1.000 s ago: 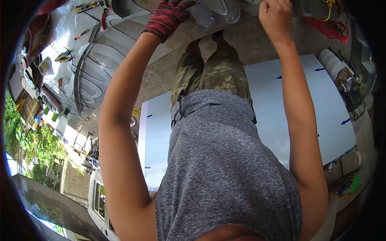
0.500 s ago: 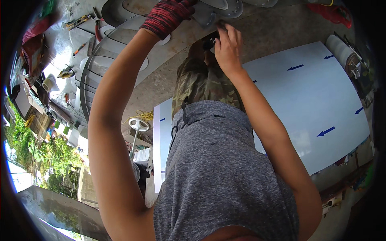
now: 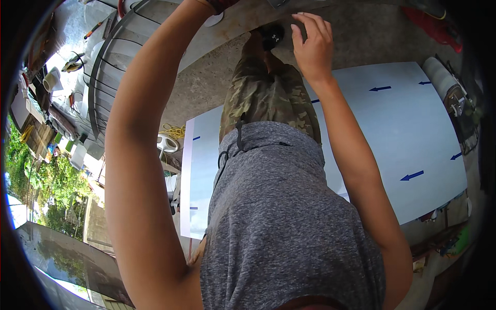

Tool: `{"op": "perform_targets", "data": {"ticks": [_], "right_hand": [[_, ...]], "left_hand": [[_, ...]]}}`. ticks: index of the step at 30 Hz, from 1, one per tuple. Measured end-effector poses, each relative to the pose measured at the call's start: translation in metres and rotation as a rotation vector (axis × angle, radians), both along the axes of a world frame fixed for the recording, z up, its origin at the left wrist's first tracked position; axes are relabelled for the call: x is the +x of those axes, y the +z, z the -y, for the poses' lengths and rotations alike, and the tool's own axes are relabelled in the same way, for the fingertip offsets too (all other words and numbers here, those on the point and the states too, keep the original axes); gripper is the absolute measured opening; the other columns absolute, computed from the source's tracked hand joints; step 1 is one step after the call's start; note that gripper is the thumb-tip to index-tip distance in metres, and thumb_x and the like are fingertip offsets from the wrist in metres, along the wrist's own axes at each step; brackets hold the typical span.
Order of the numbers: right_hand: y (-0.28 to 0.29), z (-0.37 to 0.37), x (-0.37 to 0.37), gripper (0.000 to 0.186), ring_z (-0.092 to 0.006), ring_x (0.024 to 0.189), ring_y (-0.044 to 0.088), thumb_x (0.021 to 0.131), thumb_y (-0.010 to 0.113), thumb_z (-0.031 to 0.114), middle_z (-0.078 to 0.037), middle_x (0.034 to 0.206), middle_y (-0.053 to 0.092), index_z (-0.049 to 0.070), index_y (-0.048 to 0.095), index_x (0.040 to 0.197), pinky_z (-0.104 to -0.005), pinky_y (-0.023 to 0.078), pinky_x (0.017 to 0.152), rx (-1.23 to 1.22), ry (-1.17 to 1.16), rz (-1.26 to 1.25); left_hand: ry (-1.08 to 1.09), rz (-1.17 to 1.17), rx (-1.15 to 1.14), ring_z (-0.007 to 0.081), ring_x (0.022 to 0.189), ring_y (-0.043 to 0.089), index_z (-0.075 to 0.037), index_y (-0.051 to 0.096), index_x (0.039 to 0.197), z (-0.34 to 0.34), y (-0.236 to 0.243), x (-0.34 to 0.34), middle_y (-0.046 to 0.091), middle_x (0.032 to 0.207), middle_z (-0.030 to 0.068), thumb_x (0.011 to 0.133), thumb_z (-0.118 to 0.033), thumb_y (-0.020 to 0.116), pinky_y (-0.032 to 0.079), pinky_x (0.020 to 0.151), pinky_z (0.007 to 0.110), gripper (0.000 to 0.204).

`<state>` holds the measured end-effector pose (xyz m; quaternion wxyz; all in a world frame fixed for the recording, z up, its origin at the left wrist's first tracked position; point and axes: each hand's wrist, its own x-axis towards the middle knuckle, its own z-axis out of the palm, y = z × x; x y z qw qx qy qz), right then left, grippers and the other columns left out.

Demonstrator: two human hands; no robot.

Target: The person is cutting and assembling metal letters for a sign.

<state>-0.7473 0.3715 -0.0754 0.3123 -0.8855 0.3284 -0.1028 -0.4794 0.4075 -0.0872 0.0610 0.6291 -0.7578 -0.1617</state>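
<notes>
My right hand (image 3: pixel 310 44) is bare and its fingers are spread, with nothing in them. It hovers just right of my black shoe (image 3: pixel 271 36), above the concrete floor (image 3: pixel 206 88). My left arm stretches up to the top edge, where only the red and black glove cuff of my left hand (image 3: pixel 222 4) shows. The rest of that hand is cut off by the frame. Below my arms are my grey shirt and camouflage trousers.
A large white sheet (image 3: pixel 392 134) with blue arrows lies on the floor beneath me. A curved wire grille (image 3: pixel 103 67) and scattered tools sit at upper left. Yellow cord (image 3: pixel 175 130) and a white round part (image 3: pixel 166 143) lie by the sheet's left edge. A red item (image 3: pixel 434 26) is upper right.
My right hand came down from the top edge to beside my shoe and spread its fingers. The gloved left hand has slid mostly out of the top of the view.
</notes>
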Motion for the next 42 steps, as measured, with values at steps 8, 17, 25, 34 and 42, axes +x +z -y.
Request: {"op": "perform_targets", "data": {"ticks": [8, 17, 25, 34, 42], "right_hand": [[0.019, 0.028, 0.056, 0.032, -0.0312, 0.106, 0.058, 0.077, 0.081, 0.008, -0.008, 0.112, 0.063, 0.007, 0.071, 0.107, -0.0433, 0.047, 0.089, -0.171, 0.102, 0.114], [-0.003, 0.054, 0.082, 0.027, -0.0261, 0.099, 0.057, 0.071, 0.086, 0.012, -0.003, 0.102, 0.065, 0.011, 0.070, 0.092, -0.0429, 0.043, 0.085, -0.231, 0.389, 0.089], [-0.041, 0.058, 0.074, 0.021, -0.0260, 0.095, 0.056, 0.075, 0.083, 0.017, -0.003, 0.097, 0.063, 0.011, 0.067, 0.089, -0.0426, 0.041, 0.086, -0.047, 0.335, 0.520], [-0.020, 0.066, 0.057, 0.022, -0.0192, 0.098, 0.057, 0.080, 0.081, 0.019, 0.004, 0.102, 0.062, 0.016, 0.067, 0.095, -0.0356, 0.041, 0.087, -0.315, 0.487, 0.067], [0.035, 0.059, 0.050, 0.036, -0.0226, 0.103, 0.057, 0.079, 0.082, 0.018, 0.000, 0.113, 0.064, 0.013, 0.069, 0.113, -0.0384, 0.042, 0.090, -0.210, 0.431, 0.057]], "left_hand": [[0.263, -0.087, 0.081, 0.0380, 0.102, 0.064, -0.010, 0.071, 0.102, -0.002, -0.024, 0.014, 0.069, 0.111, 0.0146, 0.083, -0.022, 0.069, 0.054, 0.086, 0.046, 0.023], [0.457, -0.274, 0.198, 0.0399, 0.098, 0.067, -0.009, 0.069, 0.112, 0.001, -0.029, 0.025, 0.072, 0.103, 0.0186, 0.088, -0.026, 0.065, 0.054, 0.084, 0.048, 0.030], [0.379, -0.202, 0.145, 0.0403, 0.096, 0.067, -0.010, 0.068, 0.114, 0.006, -0.027, 0.016, 0.072, 0.098, 0.0190, 0.085, -0.025, 0.071, 0.054, 0.084, 0.050, 0.033], [0.009, -0.088, -0.185, 0.0329, 0.102, 0.064, -0.010, 0.069, 0.092, -0.002, -0.022, 0.019, 0.065, 0.121, 0.0094, 0.079, -0.029, 0.074, 0.052, 0.089, 0.044, 0.023], [0.081, -0.017, 0.045, 0.0295, 0.140, 0.049, -0.016, 0.071, 0.106, -0.012, -0.017, 0.000, 0.059, 0.143, 0.0038, 0.087, -0.026, 0.070, 0.039, 0.117, 0.047, 0.022]]}}
